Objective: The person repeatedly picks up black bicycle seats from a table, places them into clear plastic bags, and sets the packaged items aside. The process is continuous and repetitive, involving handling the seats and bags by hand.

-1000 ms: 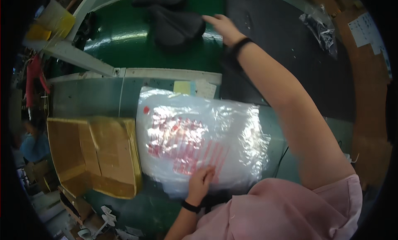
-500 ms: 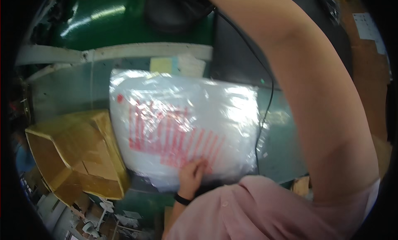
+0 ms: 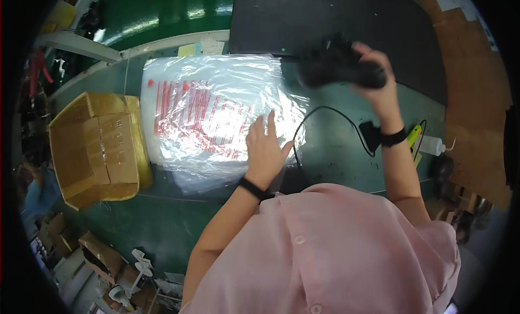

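Clear plastic bags with red printing (image 3: pixel 187 105) lie flat in a pile on the green work surface. My left hand (image 3: pixel 266 151) rests on their near right part, fingers spread and holding nothing. Over the far side of the surface, my right hand (image 3: pixel 380 83) grips a black, shoe-like object (image 3: pixel 338 67) at its right end. Motion blurs this object, so its exact kind is unclear. A thin black cord (image 3: pixel 338 109) curves from beside the bags toward my right wrist, which wears a black band (image 3: pixel 392 138).
An open cardboard box edged with yellow tape (image 3: pixel 142 146) stands left of the bags. A black mat (image 3: pixel 336 16) covers the far right. A white squeeze bottle (image 3: pixel 431 145) and a yellow-green tool (image 3: pixel 414 135) lie right of my right forearm. Paper notes (image 3: pixel 211 47) sit behind the bags.
My right arm has drawn back from the far side, bringing the black shoe-like object nearer and to the right. My left hand still touches the bags, now with fingers spread. The view has shifted.
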`<state>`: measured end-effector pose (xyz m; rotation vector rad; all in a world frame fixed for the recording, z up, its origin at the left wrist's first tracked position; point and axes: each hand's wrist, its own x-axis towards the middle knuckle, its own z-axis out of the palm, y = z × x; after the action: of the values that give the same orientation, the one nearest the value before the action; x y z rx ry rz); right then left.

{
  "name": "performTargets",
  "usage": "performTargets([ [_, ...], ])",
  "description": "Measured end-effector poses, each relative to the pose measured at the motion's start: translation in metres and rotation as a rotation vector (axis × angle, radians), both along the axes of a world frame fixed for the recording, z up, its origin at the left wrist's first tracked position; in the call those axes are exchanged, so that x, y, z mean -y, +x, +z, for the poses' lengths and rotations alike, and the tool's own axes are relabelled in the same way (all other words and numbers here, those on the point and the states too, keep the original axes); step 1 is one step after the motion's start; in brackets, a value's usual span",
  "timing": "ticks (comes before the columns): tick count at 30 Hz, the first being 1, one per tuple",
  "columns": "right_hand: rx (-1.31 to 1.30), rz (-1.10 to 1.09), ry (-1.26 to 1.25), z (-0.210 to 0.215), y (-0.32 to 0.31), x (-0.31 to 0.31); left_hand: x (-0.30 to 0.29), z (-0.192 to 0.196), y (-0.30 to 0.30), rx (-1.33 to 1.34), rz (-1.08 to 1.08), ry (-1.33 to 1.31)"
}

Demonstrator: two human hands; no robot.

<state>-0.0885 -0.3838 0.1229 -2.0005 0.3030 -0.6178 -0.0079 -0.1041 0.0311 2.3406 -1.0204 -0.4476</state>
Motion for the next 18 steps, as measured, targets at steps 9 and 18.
performTargets([
  [9,-0.239,-0.157,-0.411,-0.095,-0.177,-0.066,-0.031,-0.036,-0.019,0.189,0.153,0.213],
  [18,-0.248,-0.634,0.499,-0.152,-0.209,-0.117,-0.033,-0.026,0.004,0.26,0.14,-0.066],
])
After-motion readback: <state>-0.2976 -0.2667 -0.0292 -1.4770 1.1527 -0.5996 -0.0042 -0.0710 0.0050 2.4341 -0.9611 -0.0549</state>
